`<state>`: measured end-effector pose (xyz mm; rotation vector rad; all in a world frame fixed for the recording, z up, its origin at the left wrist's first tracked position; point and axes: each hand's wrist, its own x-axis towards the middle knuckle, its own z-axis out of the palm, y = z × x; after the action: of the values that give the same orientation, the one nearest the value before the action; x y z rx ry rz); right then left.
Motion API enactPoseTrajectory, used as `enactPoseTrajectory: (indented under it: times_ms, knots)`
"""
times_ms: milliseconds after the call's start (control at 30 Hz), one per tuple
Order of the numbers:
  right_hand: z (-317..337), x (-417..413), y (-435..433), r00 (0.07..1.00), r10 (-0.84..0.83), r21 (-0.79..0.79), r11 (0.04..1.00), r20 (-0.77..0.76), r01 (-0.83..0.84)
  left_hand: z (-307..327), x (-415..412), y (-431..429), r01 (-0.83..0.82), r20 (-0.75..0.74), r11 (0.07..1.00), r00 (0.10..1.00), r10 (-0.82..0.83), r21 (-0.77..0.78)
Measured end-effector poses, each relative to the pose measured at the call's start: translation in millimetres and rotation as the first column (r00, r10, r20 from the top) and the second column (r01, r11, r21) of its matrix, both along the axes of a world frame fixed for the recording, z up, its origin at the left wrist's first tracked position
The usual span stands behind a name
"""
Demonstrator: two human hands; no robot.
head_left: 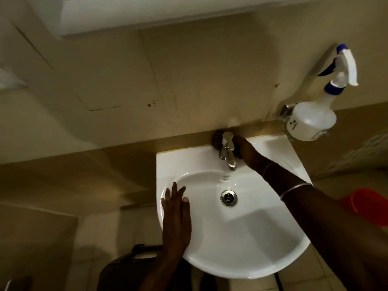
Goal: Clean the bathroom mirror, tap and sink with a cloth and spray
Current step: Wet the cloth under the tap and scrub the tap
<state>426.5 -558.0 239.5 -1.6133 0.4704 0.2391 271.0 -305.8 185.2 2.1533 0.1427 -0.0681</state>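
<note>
A white sink [262, 244] hangs on the beige wall, with a chrome tap [227, 151] at its back and a metal drain [228, 198] in the bowl. My right hand [248, 151] presses a dark cloth [217, 140] against the back of the tap, where the sink meets the wall. My left hand [176, 215] lies flat on the sink's left rim, fingers spread, holding nothing. A clear spray bottle [312, 118] with a blue and white trigger stands in a glass holder on the wall at the right. The mirror's lower frame [168, 15] shows at the top.
An orange bucket [367, 206] sits low at the right, behind my right forearm. A dark bin-like object [130, 267] stands below the sink at the left. Tiled wall surrounds the sink.
</note>
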Motion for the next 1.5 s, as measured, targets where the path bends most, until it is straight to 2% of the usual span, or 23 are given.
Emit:
enactPoseTrajectory:
  times_ms: [67, 133, 233, 300, 400, 467, 533, 567, 667, 767, 833, 933, 1033, 1100, 1200, 1233, 1300, 1400, 1500]
  knots:
    - [-22, -17, 4, 0.997, -0.066, -0.048, 0.997, 0.031, 0.068, 6, -2, -2, -0.007, -0.024, 1.0, 1.0, 0.007, -0.017]
    - [-41, -32, 8, 0.988, -0.148, -0.011, 0.989, 0.033, 0.149, 11, 0, -6, -0.01, -0.071, 0.999, 0.997, 0.007, -0.038]
    - [-24, -27, 17, 0.976, -0.214, 0.18, 0.959, -0.036, 0.217, 11, 2, -10, 0.008, -0.06, 1.0, 0.998, -0.01, -0.027]
    - [-4, -12, 12, 0.986, -0.16, 0.256, 0.952, -0.044, 0.166, 12, 4, -12, 0.021, -0.045, 0.999, 0.999, -0.023, -0.039]
    - [14, -1, 5, 0.993, -0.108, 0.234, 0.965, -0.04, 0.115, 6, 4, -14, 0.01, -0.016, 0.999, 1.0, -0.011, -0.045]
    - [9, -8, 8, 0.994, -0.104, 0.184, 0.977, -0.024, 0.106, 6, 2, -18, 0.017, -0.047, 0.999, 0.999, -0.019, -0.043]
    - [-7, -23, 15, 0.991, -0.118, 0.048, 0.992, 0.061, 0.115, 10, 1, -24, 0.028, -0.078, 0.997, 0.996, -0.035, -0.079]
    - [-16, -33, 20, 0.984, -0.157, 0.035, 0.987, 0.08, 0.154, 14, 0, -27, 0.037, -0.081, 0.995, 0.996, -0.044, -0.089]
    - [-34, -60, 41, 0.934, -0.352, 0.154, 0.927, 0.054, 0.341, 25, 1, -31, 0.029, -0.097, 0.995, 0.995, -0.038, -0.09]
    - [-32, -80, 67, 0.83, -0.557, 0.269, 0.799, -0.005, 0.538, 28, 2, -30, 0.005, -0.123, 0.996, 0.992, -0.016, -0.084]
    - [-33, -88, 84, 0.746, -0.657, 0.385, 0.663, -0.112, 0.642, 29, 3, -30, -0.014, -0.127, 0.991, 0.992, -0.003, -0.135]
    - [-33, -103, 106, 0.65, -0.714, 0.544, 0.447, -0.261, 0.71, 27, 9, -36, 0.048, -0.113, 0.977, 0.991, -0.072, -0.207]
    - [-31, -111, 126, 0.691, -0.609, 0.714, 0.276, -0.389, 0.644, 33, 30, -47, -0.025, -0.248, 0.942, 0.967, -0.063, -0.335]
    - [-28, -111, 129, 0.737, -0.531, 0.774, 0.217, -0.418, 0.595, 35, 46, -48, -0.153, -0.373, 0.86, 0.926, -0.046, -0.487]
    - [-25, -105, 120, 0.782, -0.466, 0.78, 0.261, -0.414, 0.569, 33, 63, -44, -0.342, -0.515, 0.677, 0.855, -0.064, -0.652]
    - [-23, -105, 117, 0.801, -0.442, 0.78, 0.291, -0.404, 0.554, 32, 65, -45, -0.363, -0.528, 0.663, 0.847, -0.057, -0.655]
    - [-21, -107, 110, 0.812, -0.433, 0.731, 0.389, -0.393, 0.561, 32, 64, -51, -0.413, -0.523, 0.672, 0.851, 0.044, -0.614]
    - [-29, -117, 92, 0.798, -0.483, 0.59, 0.545, -0.36, 0.596, 34, 62, -65, -0.474, -0.393, 0.7, 0.872, 0.291, -0.534]
    - [-40, -135, 71, 0.76, -0.514, 0.523, 0.555, -0.397, 0.648, 41, 76, -84, -0.433, -0.254, 0.702, 0.901, 0.351, -0.565]
